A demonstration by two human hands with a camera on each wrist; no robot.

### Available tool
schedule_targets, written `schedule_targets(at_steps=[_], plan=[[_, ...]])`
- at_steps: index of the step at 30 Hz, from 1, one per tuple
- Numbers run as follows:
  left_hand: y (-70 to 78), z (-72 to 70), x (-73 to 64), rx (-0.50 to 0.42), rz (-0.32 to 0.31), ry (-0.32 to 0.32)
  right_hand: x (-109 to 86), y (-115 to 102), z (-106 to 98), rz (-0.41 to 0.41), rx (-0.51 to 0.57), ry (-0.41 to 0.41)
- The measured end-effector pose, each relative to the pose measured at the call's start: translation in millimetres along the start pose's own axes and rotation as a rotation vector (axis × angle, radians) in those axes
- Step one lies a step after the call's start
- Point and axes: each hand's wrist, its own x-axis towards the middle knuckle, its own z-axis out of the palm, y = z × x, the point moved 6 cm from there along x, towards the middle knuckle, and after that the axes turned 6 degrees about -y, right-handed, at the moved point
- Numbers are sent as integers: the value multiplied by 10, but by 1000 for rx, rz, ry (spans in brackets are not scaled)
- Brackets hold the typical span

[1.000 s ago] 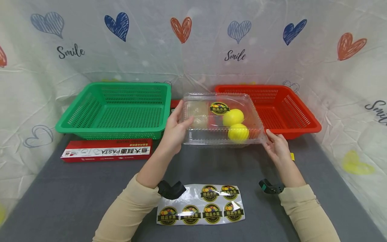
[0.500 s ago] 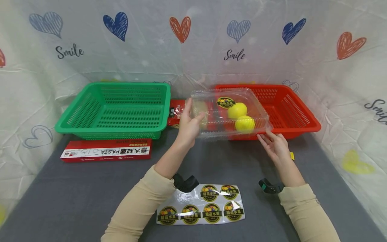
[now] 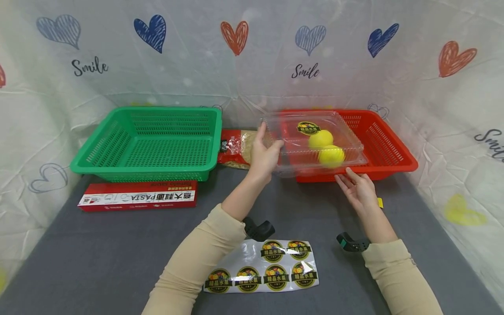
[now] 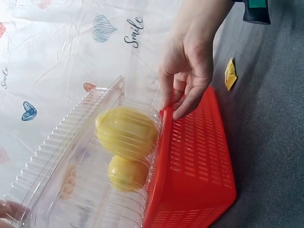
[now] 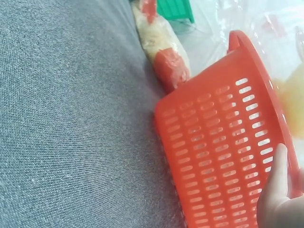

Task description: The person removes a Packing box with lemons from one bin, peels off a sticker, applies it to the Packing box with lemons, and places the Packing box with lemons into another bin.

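My left hand [image 3: 267, 155] grips the left end of a clear plastic clamshell container [image 3: 297, 159], held tilted above the red basket [image 3: 395, 168]. Inside it sit two lemons [image 3: 330, 156], and a round fruit sticker [image 3: 308, 127] is on its lid. In the left wrist view, the container [image 4: 57, 142] is over the basket's rim. My right hand [image 3: 360, 190] grips the front rim of the red basket, thumb on the outer wall [image 5: 223, 142] in the right wrist view and fingers curled at the edge. Part of the basket shows through the clear plastic.
A green basket [image 3: 145, 168] stands at the back left, with a red pasta box [image 3: 138, 197] before it. A red-and-clear food bag [image 3: 232, 146] lies between the baskets. A sheet of stickers [image 3: 261, 280] is in front; a small yellow item [image 3: 380, 203] lies beside my right hand.
My left hand has carried the container rightward and slightly back, over the red basket. My right hand has let go of the container's corner and now holds the basket rim. The food bag is uncovered.
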Motion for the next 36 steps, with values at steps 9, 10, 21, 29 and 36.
schedule_targets(at_steps=[9, 10, 21, 29, 36], plan=[[-61, 177, 101, -16, -50, 15, -23, -11, -16, 2, 17, 5], [-65, 200, 113, -12, -49, 15, -25, -11, -18, 2, 18, 7], [-79, 437, 288, 119, 22, 46, -7, -5, -24, 17, 28, 25], [-30, 605, 384, 255, 69, 45, -3, -11, -18, 23, 22, 31], [-68, 710, 438, 352, 84, 21, -1, -7, -20, 22, 10, 41]])
